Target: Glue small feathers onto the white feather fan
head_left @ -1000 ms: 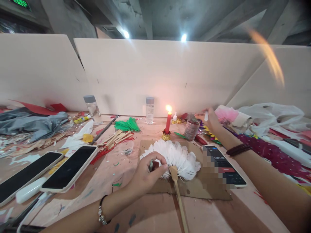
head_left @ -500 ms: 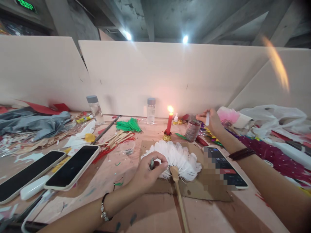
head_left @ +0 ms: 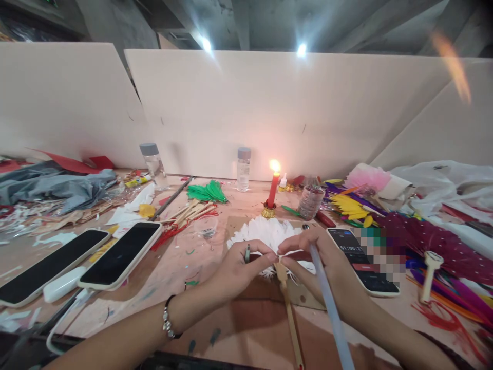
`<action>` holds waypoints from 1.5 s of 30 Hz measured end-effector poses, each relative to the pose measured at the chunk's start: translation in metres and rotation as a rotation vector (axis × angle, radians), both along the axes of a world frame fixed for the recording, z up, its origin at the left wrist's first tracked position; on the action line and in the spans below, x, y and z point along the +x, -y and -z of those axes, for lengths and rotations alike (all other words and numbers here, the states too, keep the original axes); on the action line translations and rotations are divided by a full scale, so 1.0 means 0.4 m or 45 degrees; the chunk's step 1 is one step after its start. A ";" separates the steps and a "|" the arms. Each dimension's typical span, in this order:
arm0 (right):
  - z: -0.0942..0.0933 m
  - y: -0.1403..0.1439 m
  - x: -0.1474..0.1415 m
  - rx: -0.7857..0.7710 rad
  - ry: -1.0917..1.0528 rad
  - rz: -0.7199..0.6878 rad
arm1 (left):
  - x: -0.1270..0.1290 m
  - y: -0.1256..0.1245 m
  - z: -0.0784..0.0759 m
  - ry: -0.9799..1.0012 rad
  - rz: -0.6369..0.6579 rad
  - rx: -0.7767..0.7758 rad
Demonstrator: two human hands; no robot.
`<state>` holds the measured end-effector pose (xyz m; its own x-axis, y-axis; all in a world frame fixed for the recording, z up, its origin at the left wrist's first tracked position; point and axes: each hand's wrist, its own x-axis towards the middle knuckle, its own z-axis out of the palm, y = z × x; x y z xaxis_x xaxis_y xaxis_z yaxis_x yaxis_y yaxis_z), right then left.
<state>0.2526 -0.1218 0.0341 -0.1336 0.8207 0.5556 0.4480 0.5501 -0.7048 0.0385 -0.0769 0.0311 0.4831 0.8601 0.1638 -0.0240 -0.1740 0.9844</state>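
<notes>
Over a white feather fan (head_left: 262, 229) with a wooden handle (head_left: 289, 313), my two hands meet at the fingertips. My left hand (head_left: 234, 267) is closed in a pinch near the top of the handle; what sits between its fingers is too small to make out. A translucent glue stick (head_left: 330, 303) is held in my right hand (head_left: 335, 262), slanting down towards me, while its thumb and forefinger press together beside my left fingertips. Part of the fan is hidden behind both hands. Beneath it lies a piece of brown cardboard (head_left: 310, 297).
A lit red candle (head_left: 273, 191) stands in a gold holder behind the fan. Phones lie left (head_left: 121, 256) and right (head_left: 362, 259). Clear bottles (head_left: 243, 172), green feathers (head_left: 208, 191), a jar (head_left: 310, 199), thin sticks (head_left: 192, 218) and a maroon dotted fan (head_left: 427, 241) surround the work.
My right hand has come back from beside the jar to the fan, with the glue stick in it, and now meets my left fingertips. The view has tilted down slightly.
</notes>
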 end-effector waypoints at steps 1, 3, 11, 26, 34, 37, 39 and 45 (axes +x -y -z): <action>0.011 0.006 -0.002 0.011 0.009 0.008 | -0.001 0.000 0.000 -0.012 0.023 -0.003; 0.025 0.007 -0.001 0.018 0.028 0.023 | -0.002 0.000 0.001 -0.038 0.047 -0.033; 0.029 0.014 -0.005 0.252 0.261 -0.064 | 0.006 0.002 0.010 -0.152 0.040 -0.141; 0.047 -0.042 0.013 -0.563 -0.448 -0.175 | -0.025 0.015 0.041 -0.532 -0.004 0.602; 0.066 -0.041 0.016 -0.705 -0.613 -0.359 | -0.022 -0.008 0.045 -0.453 -0.086 1.298; 0.070 -0.042 0.018 -0.709 -0.592 -0.357 | -0.025 -0.007 0.045 -0.453 -0.100 1.328; 0.076 -0.044 0.018 -0.709 -0.577 -0.336 | -0.025 -0.007 0.045 -0.445 -0.099 1.340; 0.088 -0.049 0.016 -0.716 -0.611 -0.309 | -0.022 -0.004 0.034 -0.466 -0.083 1.411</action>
